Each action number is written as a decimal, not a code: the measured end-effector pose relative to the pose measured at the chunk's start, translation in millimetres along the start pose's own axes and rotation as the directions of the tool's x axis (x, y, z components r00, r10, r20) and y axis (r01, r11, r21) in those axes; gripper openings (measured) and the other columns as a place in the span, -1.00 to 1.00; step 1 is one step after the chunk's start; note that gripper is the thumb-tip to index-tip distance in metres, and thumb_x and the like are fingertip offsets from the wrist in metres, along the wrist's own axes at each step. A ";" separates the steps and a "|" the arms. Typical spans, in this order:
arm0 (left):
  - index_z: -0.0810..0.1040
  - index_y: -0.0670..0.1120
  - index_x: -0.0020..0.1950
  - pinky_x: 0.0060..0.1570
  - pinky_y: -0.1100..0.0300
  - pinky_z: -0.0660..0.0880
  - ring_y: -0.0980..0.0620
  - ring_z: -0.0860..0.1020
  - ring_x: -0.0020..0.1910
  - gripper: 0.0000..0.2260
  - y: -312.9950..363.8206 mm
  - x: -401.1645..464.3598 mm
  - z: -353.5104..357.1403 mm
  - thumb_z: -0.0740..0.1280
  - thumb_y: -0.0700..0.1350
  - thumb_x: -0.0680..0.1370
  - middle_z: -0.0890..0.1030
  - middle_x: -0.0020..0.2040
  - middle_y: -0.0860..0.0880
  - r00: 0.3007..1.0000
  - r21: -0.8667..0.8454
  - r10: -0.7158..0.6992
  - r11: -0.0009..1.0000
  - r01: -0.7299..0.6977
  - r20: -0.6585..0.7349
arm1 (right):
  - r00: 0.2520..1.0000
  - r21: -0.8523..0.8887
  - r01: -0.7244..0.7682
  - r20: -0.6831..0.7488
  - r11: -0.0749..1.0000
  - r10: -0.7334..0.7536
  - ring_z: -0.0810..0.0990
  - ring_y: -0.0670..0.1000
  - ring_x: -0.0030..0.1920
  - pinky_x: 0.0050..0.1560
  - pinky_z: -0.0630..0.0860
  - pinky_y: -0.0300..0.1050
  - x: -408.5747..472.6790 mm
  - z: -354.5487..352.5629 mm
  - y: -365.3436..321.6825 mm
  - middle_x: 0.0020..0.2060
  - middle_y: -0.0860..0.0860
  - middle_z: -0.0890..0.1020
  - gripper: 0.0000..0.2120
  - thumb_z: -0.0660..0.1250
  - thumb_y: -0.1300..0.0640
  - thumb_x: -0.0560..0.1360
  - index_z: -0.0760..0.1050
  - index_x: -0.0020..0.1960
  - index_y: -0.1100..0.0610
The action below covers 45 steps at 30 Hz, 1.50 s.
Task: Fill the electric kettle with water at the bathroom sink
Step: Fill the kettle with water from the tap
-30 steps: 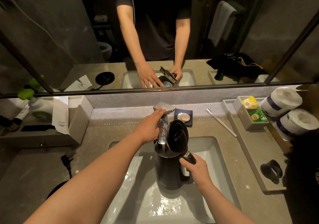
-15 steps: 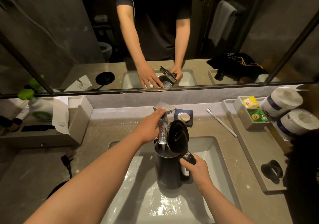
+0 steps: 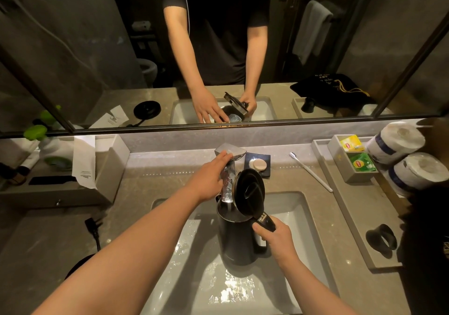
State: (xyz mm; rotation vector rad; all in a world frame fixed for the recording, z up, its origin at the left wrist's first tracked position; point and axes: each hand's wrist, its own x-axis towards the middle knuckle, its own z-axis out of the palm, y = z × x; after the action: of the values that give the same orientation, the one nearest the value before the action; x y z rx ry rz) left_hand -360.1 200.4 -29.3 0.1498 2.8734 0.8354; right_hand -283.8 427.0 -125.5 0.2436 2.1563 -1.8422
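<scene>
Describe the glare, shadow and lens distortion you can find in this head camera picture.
Head view: glare glints off water in the sink; the kettle is dark and low in detail; wide-angle bending curves the mirror frame; the picture's right edge sinks into shadow.

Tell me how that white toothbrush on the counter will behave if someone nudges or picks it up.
The toothbrush looks thin and plastic, so probably very light and stiff. It lies flat on the smooth counter, so a nudge would likely slide or spin it rather than tip it. Its slim handle may be fiddly to pinch off the surface.
</scene>
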 end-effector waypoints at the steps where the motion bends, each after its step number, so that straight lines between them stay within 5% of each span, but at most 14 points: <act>1: 0.06 0.13 0.54 0.41 -0.03 0.23 -0.08 0.18 0.49 -0.31 -0.1 0.0 0.1 0.25 -0.27 0.51 0.04 0.58 0.06 1.000 -0.002 0.001 1.000 -0.001 0.000 | 1.000 0.001 0.000 0.001 1.000 0.000 0.61 -0.05 -0.20 -0.41 0.50 -0.32 -0.1 -0.2 0.6 -0.35 -0.20 0.67 -0.92 0.50 0.00 0.38 0.61 -0.21 -0.06; 19: 0.06 0.13 0.54 0.40 -0.04 0.25 -0.09 0.20 0.49 -0.28 1.4 -1.5 -0.2 0.27 -0.29 0.49 0.04 0.58 0.06 1.000 -0.015 -0.007 1.000 0.007 0.002 | 0.999 0.040 -0.036 0.004 0.999 0.036 0.58 -0.01 -0.19 -0.53 0.51 -0.37 -2.8 0.8 -5.5 -0.32 -0.14 0.64 -0.92 0.49 0.11 0.42 0.59 -0.18 0.01; 28: 0.06 0.14 0.53 0.40 -0.07 0.24 -0.11 0.20 0.48 -0.29 0.7 -1.4 0.2 0.28 -0.26 0.50 0.04 0.58 0.06 1.000 -0.017 0.000 1.000 0.000 0.001 | 0.999 0.013 -0.046 0.003 0.999 0.046 0.59 -0.01 -0.10 -0.36 0.47 -0.32 -3.9 1.8 -6.8 -0.18 -0.05 0.65 -0.90 0.47 0.10 0.45 0.59 -0.05 0.05; 34: 0.07 0.12 0.54 0.41 -0.05 0.23 -0.09 0.19 0.49 -0.32 0.4 -0.8 -0.2 0.27 -0.25 0.52 0.05 0.58 0.05 1.000 -0.023 -0.002 1.000 0.002 0.003 | 1.000 0.065 -0.021 0.002 0.998 0.021 0.55 -0.01 -0.23 -0.53 0.50 -0.33 -3.9 1.4 -9.7 -0.32 -0.09 0.62 -0.88 0.49 0.15 0.42 0.57 -0.22 0.00; 45: 0.08 0.10 0.54 0.42 -0.04 0.22 -0.09 0.20 0.49 -0.34 2.5 -2.0 -0.9 0.28 -0.23 0.53 0.06 0.58 0.04 1.000 -0.019 -0.007 1.000 0.007 -0.004 | 1.000 0.073 -0.015 0.008 0.997 0.014 0.57 0.01 -0.20 -0.52 0.51 -0.35 -3.9 2.0 -9.8 -0.28 -0.05 0.63 -0.90 0.49 0.14 0.43 0.58 -0.21 0.02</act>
State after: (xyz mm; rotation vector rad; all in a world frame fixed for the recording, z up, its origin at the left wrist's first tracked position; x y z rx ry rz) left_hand -358.2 201.7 -27.0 0.1352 2.8672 0.8626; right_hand -283.0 423.6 -115.3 0.2668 2.0792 -1.9123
